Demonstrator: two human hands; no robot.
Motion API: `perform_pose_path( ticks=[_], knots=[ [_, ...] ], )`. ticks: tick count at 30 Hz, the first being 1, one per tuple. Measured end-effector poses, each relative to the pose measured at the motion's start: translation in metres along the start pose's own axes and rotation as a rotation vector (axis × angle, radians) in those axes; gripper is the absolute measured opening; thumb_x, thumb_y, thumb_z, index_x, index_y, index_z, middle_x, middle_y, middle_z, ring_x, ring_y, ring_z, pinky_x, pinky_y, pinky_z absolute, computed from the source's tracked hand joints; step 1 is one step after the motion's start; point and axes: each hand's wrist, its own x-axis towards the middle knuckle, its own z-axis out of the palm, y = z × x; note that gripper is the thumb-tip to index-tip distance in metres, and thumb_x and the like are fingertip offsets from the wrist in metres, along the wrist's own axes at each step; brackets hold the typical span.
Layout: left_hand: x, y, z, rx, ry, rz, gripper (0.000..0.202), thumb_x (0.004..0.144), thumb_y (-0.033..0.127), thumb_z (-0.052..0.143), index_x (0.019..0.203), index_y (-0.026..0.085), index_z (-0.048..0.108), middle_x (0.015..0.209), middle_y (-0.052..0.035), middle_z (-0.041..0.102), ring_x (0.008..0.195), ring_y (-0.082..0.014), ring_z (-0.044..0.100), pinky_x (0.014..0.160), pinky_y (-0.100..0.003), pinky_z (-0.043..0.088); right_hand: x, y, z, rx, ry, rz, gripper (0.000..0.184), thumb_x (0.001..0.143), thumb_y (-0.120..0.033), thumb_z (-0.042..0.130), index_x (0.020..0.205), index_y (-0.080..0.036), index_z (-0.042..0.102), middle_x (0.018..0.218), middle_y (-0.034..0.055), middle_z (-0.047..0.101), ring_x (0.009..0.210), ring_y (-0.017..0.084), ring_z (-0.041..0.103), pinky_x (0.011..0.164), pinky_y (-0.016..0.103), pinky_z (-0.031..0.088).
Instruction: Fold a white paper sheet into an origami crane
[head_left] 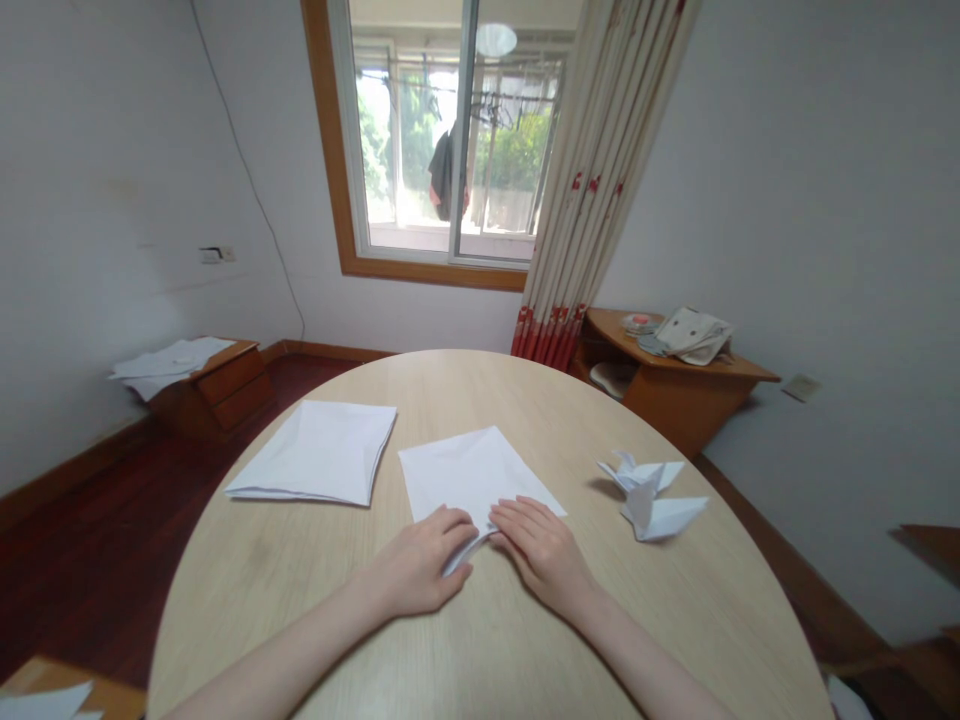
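Observation:
A square white sheet of paper (472, 468) lies at the middle of the round table, turned slightly, with its near edge bent up in a narrow fold. My left hand (433, 565) is closed on that near edge, fingers curled over the paper and thumb below. On the other side of the fold, my right hand (541, 550) has its fingers laid over the paper and its thumb tucked at the edge, pinching it. Between the two hands the curled paper edge shows. To the right stand two folded paper birds (660, 515), close together.
A stack of white paper (311, 450) lies at the table's left. The round wooden table (480, 660) fills the foreground. Beyond it are a low drawer cabinet (232, 385) with papers on top, a corner desk (675, 395) with a cloth bag (694, 333), a curtain (577, 200) and a window.

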Motion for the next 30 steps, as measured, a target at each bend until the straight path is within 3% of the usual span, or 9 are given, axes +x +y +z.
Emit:
perform_pose_path(
  ticks=[10,14,17,20,23,26,30],
  knots=[
    [-0.001,0.002,-0.003,0.135,-0.049,0.047,0.041,0.078,0.013,0.051,0.119,0.018,0.057,0.126,-0.0118,0.06,0.121,-0.0282,0.053,0.106,-0.05,0.038,-0.007,0.002,0.005,0.09,-0.076,0.103,0.023,0.098,-0.025,0.043,0.1,-0.019,0.065,0.094,0.0079,0.075,0.087,0.02,0.07,0.084,0.036,0.054],
    [-0.001,-0.002,-0.004,0.168,-0.107,0.025,0.055,0.069,0.009,0.051,0.124,0.015,0.053,0.131,-0.0135,0.057,0.125,-0.0306,0.05,0.105,-0.051,0.038,-0.01,0.003,0.006,0.138,-0.135,0.153,0.023,0.097,-0.025,0.044,0.103,-0.02,0.066,0.101,0.0078,0.074,0.095,0.019,0.07,0.082,0.03,0.056],
    [0.0,-0.004,-0.005,0.181,-0.106,0.035,0.054,0.069,0.007,0.051,0.123,0.016,0.053,0.13,-0.0126,0.058,0.124,-0.0297,0.051,0.105,-0.049,0.039,-0.012,0.005,0.006,0.169,-0.194,0.157,0.021,0.096,-0.024,0.047,0.104,-0.02,0.066,0.107,0.008,0.072,0.101,0.02,0.068,0.086,0.032,0.055],
    [0.001,-0.005,-0.006,0.182,-0.051,0.049,0.036,0.078,0.009,0.049,0.112,0.018,0.058,0.111,-0.0092,0.068,0.104,-0.0254,0.064,0.09,-0.04,0.051,-0.012,0.007,0.005,0.187,-0.21,0.149,0.02,0.095,-0.023,0.049,0.102,-0.019,0.067,0.11,0.0092,0.071,0.101,0.021,0.068,0.088,0.034,0.055],
    [0.0,-0.009,-0.006,0.223,0.084,0.07,0.019,0.092,0.019,0.045,0.102,0.018,0.061,0.09,-0.007,0.072,0.08,-0.0205,0.07,0.069,-0.029,0.055,-0.011,0.008,0.003,0.212,-0.211,0.158,0.019,0.094,-0.022,0.051,0.104,-0.02,0.067,0.109,0.008,0.071,0.1,0.02,0.068,0.087,0.033,0.055],
    [0.0,-0.014,-0.005,0.257,0.262,0.126,0.024,0.099,0.029,0.041,0.105,0.018,0.06,0.085,-0.0071,0.072,0.074,-0.0182,0.07,0.064,-0.025,0.054,-0.01,0.008,0.001,0.23,-0.214,0.186,0.019,0.094,-0.022,0.051,0.105,-0.021,0.066,0.107,0.0065,0.073,0.097,0.019,0.069,0.085,0.032,0.055],
    [-0.002,-0.016,-0.005,0.249,0.382,0.114,0.028,0.1,0.034,0.04,0.116,0.018,0.055,0.081,-0.0045,0.07,0.071,-0.0158,0.069,0.064,-0.023,0.053,-0.009,0.005,0.0,0.249,-0.196,0.223,0.024,0.097,-0.026,0.044,0.105,-0.021,0.066,0.102,0.0069,0.073,0.094,0.019,0.069,0.082,0.032,0.055]
  ],
)
